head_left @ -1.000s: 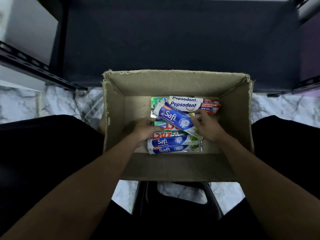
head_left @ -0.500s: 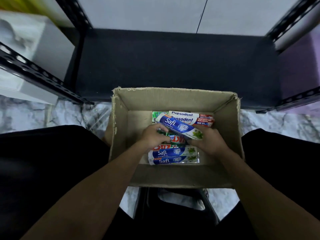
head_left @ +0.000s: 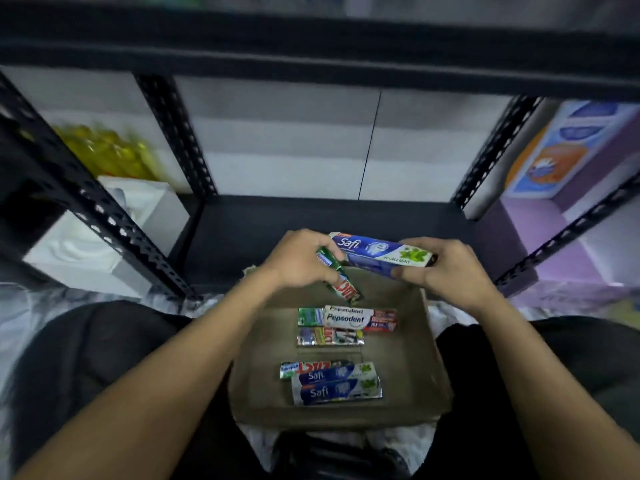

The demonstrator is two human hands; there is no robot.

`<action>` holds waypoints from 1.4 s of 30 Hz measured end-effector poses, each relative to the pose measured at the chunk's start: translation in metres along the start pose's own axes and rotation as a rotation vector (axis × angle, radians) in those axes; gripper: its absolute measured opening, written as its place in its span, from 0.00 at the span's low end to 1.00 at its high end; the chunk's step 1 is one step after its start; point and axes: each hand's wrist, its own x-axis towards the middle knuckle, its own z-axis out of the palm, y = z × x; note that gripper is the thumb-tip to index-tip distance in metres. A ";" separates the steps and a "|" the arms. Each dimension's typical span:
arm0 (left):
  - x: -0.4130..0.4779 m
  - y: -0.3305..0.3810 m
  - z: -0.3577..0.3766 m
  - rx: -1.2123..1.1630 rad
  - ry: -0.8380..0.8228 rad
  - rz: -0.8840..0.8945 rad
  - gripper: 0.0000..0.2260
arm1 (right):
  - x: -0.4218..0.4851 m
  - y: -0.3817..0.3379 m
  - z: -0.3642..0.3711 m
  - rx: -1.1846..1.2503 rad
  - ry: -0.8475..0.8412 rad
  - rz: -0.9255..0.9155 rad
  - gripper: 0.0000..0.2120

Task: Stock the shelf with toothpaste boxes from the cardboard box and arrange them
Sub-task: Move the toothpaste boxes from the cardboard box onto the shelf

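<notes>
Both hands had risen from the bottom of the cardboard box [head_left: 429, 358] since the earlier frames, each bringing a toothpaste box up with it. Item one: blue Safi box [head_left: 381, 252], held roughly level over the far rim of the cardboard box, my right hand [head_left: 446, 268] curled round its mint-leaf end. Item two: green Zact box [head_left: 341, 282], tilted with one end pointing down into the cardboard box, gripped in the curled fingers of my left hand [head_left: 301, 261]. Whether that hand also touched the blue Safi box, I could not tell. Remaining inside: Pepsodent box [head_left: 349, 318] lying flat toward the far side, a small green box [head_left: 310, 317] at its left end, and a mixed-print box [head_left: 329, 336] just on my side of both. Nearer me lay two Safi boxes [head_left: 332, 389] side by side, with another Zact box [head_left: 311, 367] partly under them. Shelf [head_left: 311, 220]: dark board, just beyond the hands. Left bay: white packs [head_left: 104, 230] and yellow bottles [head_left: 110, 154], blurred. Right bay: purple packs [head_left: 561, 237].
</notes>
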 end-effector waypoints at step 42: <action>0.114 0.283 -0.118 0.162 0.544 0.450 0.14 | 0.027 -0.048 -0.271 -0.266 0.840 -0.105 0.17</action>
